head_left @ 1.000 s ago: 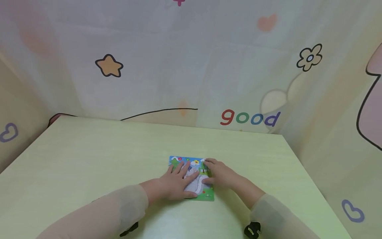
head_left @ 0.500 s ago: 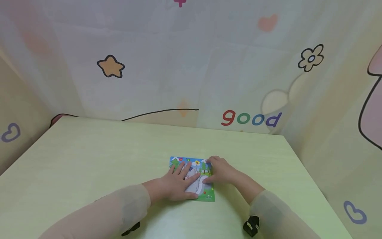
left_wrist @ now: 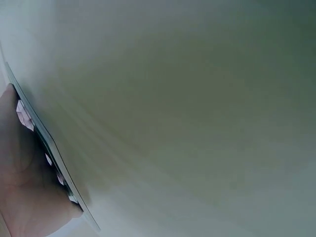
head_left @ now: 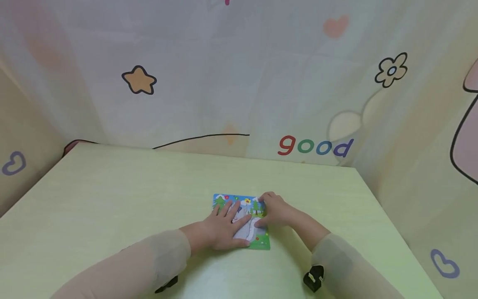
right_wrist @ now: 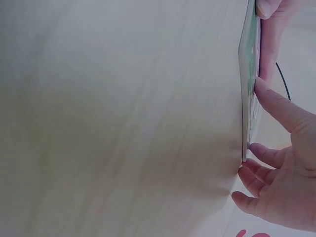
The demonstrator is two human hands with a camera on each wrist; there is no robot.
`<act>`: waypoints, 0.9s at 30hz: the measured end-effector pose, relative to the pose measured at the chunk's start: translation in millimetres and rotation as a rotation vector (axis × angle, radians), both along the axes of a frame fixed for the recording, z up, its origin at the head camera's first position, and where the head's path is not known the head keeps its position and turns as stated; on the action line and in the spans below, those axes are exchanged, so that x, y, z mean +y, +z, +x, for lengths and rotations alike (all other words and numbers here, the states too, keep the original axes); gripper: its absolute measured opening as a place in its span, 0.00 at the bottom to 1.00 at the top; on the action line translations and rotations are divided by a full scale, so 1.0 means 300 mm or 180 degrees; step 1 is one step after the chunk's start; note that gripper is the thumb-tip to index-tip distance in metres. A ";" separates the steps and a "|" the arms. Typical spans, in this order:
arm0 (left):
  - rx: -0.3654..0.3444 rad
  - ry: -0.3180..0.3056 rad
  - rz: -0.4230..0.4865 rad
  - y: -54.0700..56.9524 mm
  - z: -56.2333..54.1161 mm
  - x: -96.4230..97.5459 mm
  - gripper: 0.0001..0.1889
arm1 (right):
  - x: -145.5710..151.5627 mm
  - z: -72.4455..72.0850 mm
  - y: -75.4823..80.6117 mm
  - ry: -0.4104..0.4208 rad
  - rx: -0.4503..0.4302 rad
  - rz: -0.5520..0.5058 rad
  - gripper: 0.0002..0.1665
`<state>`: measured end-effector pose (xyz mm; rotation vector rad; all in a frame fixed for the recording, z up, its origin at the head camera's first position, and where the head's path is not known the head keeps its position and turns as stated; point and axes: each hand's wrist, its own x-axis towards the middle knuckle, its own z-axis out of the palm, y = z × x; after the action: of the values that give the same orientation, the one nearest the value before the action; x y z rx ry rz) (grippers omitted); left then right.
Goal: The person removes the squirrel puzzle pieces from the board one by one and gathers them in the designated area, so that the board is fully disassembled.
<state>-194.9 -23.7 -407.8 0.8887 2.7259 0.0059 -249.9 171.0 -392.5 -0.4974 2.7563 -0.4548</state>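
A square picture puzzle board point(head_left: 263, 241), with blue sky, green trees and a large pale figure, lies flat on the table. My left hand point(head_left: 220, 230) rests on its left and middle part with the fingers spread, covering much of the picture. At the right side is my right hand point(head_left: 278, 211): its thumb touches the face of the board, and the fingers bend loosely at the far right corner. The right wrist view shows the right thumb point(right_wrist: 276, 101) on the top surface and some fingertips beyond the edge, at the tabletop. In the left wrist view the board point(left_wrist: 59, 160) appears edge-on under the palm.
The pale table point(head_left: 130, 187) extends around the board on all sides. Behind it hangs a printed cloth point(head_left: 198, 83) with a star, a flower and the word "good". More printed cloth stands along the left and right sides. Dark straps sit at both cuffs.
The right fingers have slid slightly outward, from the board's face to its far right corner. The left hand stays on the board. The head view has shifted slightly.
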 end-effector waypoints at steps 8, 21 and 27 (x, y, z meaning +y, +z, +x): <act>-0.0052 -0.0019 -0.0087 0.004 -0.002 0.013 0.39 | 0.001 0.003 0.010 -0.0091 -0.0103 -0.0052 0.42; -0.0003 0.0026 -0.0156 0.022 0.006 0.013 0.40 | -0.001 -0.001 0.008 -0.0175 -0.0145 -0.0081 0.44; 0.0039 0.0001 -0.0179 0.022 0.006 0.009 0.40 | -0.005 -0.001 0.002 -0.0200 -0.0138 -0.0135 0.44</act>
<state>-193.1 -21.0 -401.1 0.8752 2.7231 -0.0761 -250.3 169.4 -391.8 -0.4070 2.7321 -0.5336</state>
